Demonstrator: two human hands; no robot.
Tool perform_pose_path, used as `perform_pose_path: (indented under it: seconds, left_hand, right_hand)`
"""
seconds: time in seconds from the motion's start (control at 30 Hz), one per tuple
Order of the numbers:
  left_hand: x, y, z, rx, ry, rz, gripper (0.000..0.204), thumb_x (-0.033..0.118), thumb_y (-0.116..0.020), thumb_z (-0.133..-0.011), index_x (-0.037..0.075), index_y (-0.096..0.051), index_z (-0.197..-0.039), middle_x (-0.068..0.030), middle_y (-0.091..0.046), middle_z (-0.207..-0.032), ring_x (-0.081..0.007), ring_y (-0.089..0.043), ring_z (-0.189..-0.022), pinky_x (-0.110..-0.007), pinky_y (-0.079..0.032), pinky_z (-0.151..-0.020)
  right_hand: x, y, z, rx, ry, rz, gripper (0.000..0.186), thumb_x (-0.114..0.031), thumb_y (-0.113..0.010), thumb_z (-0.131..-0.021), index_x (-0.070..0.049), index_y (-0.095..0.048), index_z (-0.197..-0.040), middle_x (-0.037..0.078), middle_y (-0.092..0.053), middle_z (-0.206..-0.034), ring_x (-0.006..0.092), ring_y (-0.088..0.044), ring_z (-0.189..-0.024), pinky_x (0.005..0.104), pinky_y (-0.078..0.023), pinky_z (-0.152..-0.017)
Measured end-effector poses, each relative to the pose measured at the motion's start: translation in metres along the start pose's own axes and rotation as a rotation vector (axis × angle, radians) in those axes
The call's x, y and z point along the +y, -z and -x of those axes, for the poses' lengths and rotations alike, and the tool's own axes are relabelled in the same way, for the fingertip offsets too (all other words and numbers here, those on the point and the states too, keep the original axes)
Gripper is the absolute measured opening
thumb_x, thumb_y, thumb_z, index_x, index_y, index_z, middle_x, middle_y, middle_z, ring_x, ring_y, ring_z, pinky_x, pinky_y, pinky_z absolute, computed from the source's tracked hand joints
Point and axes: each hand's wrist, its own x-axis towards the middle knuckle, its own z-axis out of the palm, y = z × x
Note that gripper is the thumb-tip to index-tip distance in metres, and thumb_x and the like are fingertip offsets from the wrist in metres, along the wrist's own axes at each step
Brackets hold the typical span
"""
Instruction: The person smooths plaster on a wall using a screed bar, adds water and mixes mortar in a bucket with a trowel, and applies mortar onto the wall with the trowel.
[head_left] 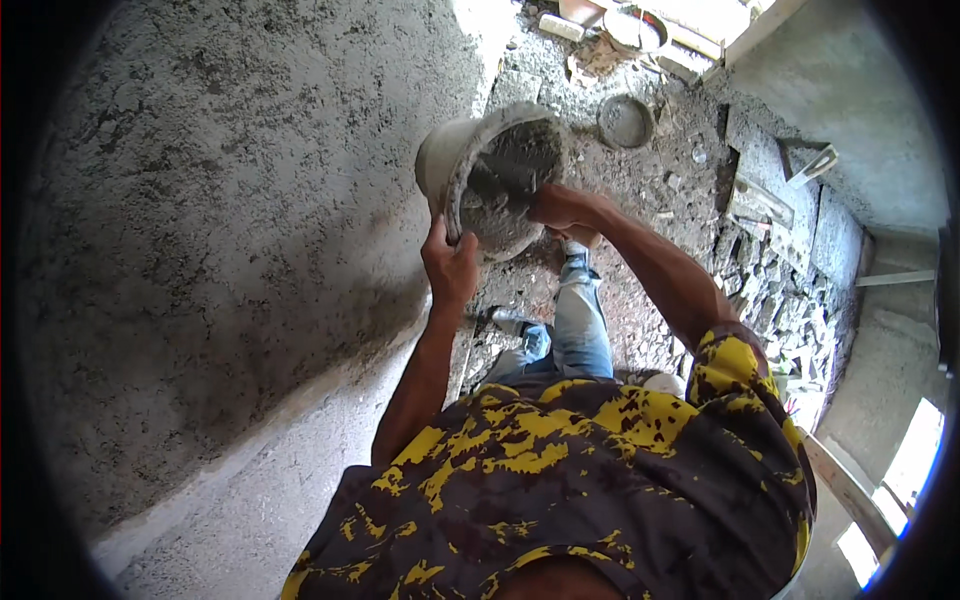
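Head view, left hand (449, 262) gripping bucket (470, 150) rim

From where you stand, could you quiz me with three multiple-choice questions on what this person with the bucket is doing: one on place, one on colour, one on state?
1. Where is the right hand?
A. reaching into the bucket's mouth
B. flat on the wall
C. resting on the knee

2. What colours is the person's shirt?
A. plain white
B. yellow on dark maroon
C. green stripes

3. How is the bucket held?
A. standing upright on the floor
B. upside down
C. tipped on its side, mouth toward the person

Answers:
1 A: the right hand sits inside the rim against the grey mortar.
2 B: yellow blotches cover dark cloth.
3 C: the left hand grips the lower rim, and the open mouth faces the camera beside the rough plastered wall.
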Motion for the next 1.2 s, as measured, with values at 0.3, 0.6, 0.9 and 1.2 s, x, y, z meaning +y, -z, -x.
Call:
perform_pose_path:
  seconds: [0.3,0.6,0.9,1.2]
  left_hand:
    - [-0.012,-0.012,-0.013,-0.139,0.085,0.47,0.041,0.001,-0.051,-0.075,-0.002,-0.049,-0.116,-0.004,-0.057,-0.102,-0.0128,-0.05,-0.088,-0.025,-0.039,-0.082]
    - [-0.092,-0.053,-0.067,0.053,0.354,0.527,0.055,0.0,-0.055,-0.064,0.003,-0.048,-0.118,-0.0057,-0.055,-0.105,-0.0211,-0.052,-0.094,-0.031,-0.042,-0.083]
    - [-0.164,-0.011,-0.057,0.053,0.62,0.525,0.062,0.001,-0.054,-0.061,0.012,-0.044,-0.121,-0.0059,-0.053,-0.103,-0.0227,-0.054,-0.09,-0.036,-0.048,-0.075]
    - [-0.214,0.053,0.02,0.191,0.84,0.125,0.05,-0.001,-0.054,-0.059,-0.001,-0.053,-0.109,-0.0077,-0.058,-0.104,-0.021,-0.055,-0.093,-0.03,-0.043,-0.082]
  right_hand:
    - [0.073,-0.06,0.012,-0.136,0.339,-0.636,0.023,-0.024,-0.056,-0.084,-0.001,-0.054,-0.086,0.004,-0.052,-0.063,0.0127,-0.053,-0.05,0.026,-0.044,-0.042]
    - [0.099,-0.021,0.016,0.054,0.281,-1.235,0.022,-0.021,-0.059,-0.084,-0.003,-0.052,-0.094,0.001,-0.051,-0.067,0.009,-0.05,-0.05,0.0225,-0.043,-0.042]
    - [0.25,0.082,0.079,1.474,-0.125,-1.126,0.027,-0.029,-0.061,-0.079,-0.003,-0.059,-0.088,0.005,-0.055,-0.075,0.0129,-0.051,-0.056,0.0281,-0.049,-0.051]
    - [0.18,0.031,-0.247,1.636,-1.275,0.671,0.024,-0.031,-0.055,-0.082,-0.007,-0.058,-0.083,0.004,-0.051,-0.07,0.0143,-0.054,-0.055,0.0297,-0.042,-0.043]
